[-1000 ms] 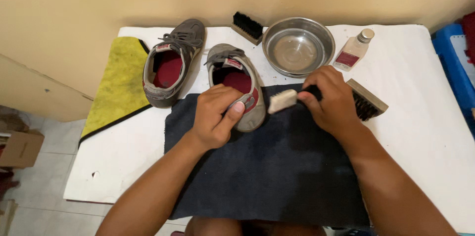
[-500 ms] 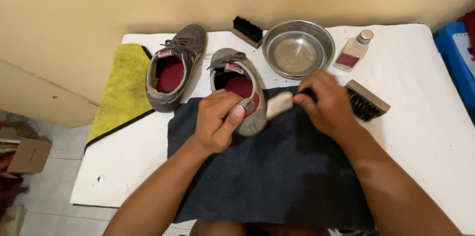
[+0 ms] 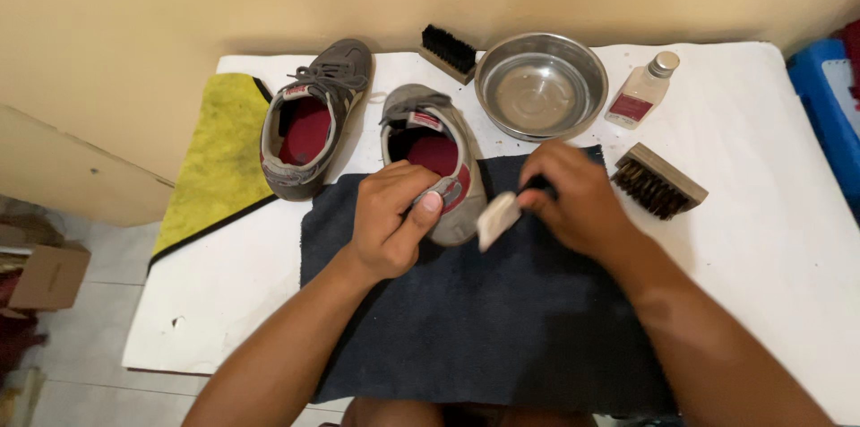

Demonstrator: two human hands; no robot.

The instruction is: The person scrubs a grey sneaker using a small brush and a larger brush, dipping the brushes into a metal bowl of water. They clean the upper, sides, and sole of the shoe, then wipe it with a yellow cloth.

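My left hand (image 3: 394, 221) grips the heel of a grey shoe with a red lining (image 3: 434, 151), which rests on a dark blue cloth (image 3: 484, 319). My right hand (image 3: 573, 198) holds a small pale block (image 3: 497, 219) with a dark end, its tip right beside the shoe's heel. The second grey shoe (image 3: 309, 118) lies to the left on the white table (image 3: 770, 212), untouched.
Behind the shoes sit a black-bristled brush (image 3: 448, 51), a steel bowl (image 3: 541, 85) and a small clear bottle (image 3: 641, 90). A wooden brush (image 3: 658, 181) lies right of my right hand. A yellow cloth (image 3: 215, 158) hangs over the table's left edge. A blue container (image 3: 829, 113) stands at far right.
My right hand has drawn the pale block down and left along the shoe's heel side. My left hand keeps its grip on the shoe.
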